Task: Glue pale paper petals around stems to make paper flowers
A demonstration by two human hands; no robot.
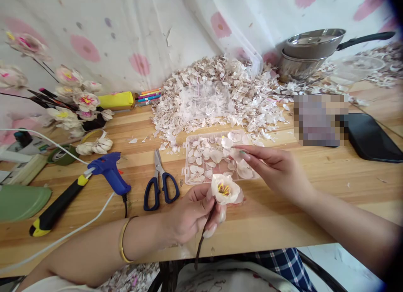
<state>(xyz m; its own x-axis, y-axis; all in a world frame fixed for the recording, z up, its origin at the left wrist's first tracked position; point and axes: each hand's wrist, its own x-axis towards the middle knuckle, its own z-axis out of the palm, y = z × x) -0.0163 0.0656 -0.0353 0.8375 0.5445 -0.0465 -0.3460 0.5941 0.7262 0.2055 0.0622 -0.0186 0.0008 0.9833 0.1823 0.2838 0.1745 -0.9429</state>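
My left hand (197, 210) is closed around a brown twig stem that carries an artificial flower (226, 189) with white petals and a yellow centre. The bloom faces up, and the stem points down past the table's front edge. To its upper right, my right hand (267, 162) pinches a single white petal (228, 142) between thumb and fingertips, above a clear compartment box (186, 157). Loose white petals (197, 154) of several sizes lie in the box. The held petal and the flower are apart.
Left of the box lie scissors (159, 181), a blue glue gun (110, 170) with its cord and a black-yellow utility knife (59, 206). Finished flowers (85, 100) stand at left. A petal heap (208, 74) lies behind, with metal pans (315, 44) and a phone (373, 136) at right.
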